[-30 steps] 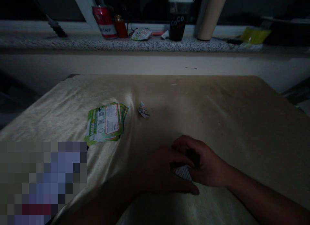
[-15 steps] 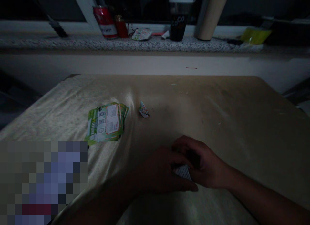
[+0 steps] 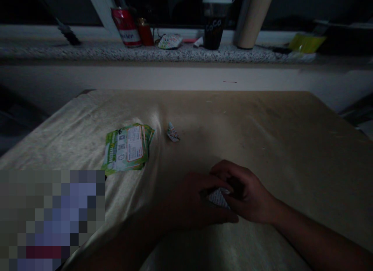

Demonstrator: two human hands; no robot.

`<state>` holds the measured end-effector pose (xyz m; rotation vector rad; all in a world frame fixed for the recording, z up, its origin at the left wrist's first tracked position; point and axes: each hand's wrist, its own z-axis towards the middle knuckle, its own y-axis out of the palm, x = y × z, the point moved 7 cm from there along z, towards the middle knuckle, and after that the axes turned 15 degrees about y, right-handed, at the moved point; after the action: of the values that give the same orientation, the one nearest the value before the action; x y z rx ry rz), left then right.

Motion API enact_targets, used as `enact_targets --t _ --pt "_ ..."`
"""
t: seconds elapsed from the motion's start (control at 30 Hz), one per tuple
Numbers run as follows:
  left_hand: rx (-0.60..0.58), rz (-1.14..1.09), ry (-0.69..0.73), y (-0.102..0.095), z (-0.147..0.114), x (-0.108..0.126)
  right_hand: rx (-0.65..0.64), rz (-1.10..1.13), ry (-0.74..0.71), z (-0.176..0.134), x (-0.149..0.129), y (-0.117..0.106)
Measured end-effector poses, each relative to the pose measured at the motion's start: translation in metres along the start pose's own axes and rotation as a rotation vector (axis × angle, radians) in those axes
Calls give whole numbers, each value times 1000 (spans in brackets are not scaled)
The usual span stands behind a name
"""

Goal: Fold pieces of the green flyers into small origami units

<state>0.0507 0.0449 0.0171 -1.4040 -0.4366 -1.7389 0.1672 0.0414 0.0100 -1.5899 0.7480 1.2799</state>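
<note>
A small folded piece of printed paper is held low over the near part of the table, between my two hands. My left hand closes around its left side, fingers above and thumb below. My right hand pinches its right edge with curled fingers. Both hands are in deep shadow, so the fingertips and part of the paper are hidden. Farther off lies a small folded paper boat-like shape, with coloured print. Left of it is a stack of green printed leaflets.
The table has a wrinkled beige cover. On the speckled windowsill behind stand a red can, a dark lidded cup, a cardboard tube and a yellow item. A pixelated patch covers the lower left corner.
Both hands have shifted slightly, the right one a little up and right. More of the folded paper's printed face shows between them. The things on the table have stayed put.
</note>
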Motion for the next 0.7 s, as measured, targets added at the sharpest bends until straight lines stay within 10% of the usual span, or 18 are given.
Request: enact_targets --t 0.17,0.47,0.7 --pt "223 0 300 -22 2 18 190 112 -127 -5 -5 -17" --pt "362 -178 5 -24 -9 -7 235 -121 -416 -14 -31 -12" --pt "313 109 78 -23 -10 2 250 -252 -458 -12 -35 -12"
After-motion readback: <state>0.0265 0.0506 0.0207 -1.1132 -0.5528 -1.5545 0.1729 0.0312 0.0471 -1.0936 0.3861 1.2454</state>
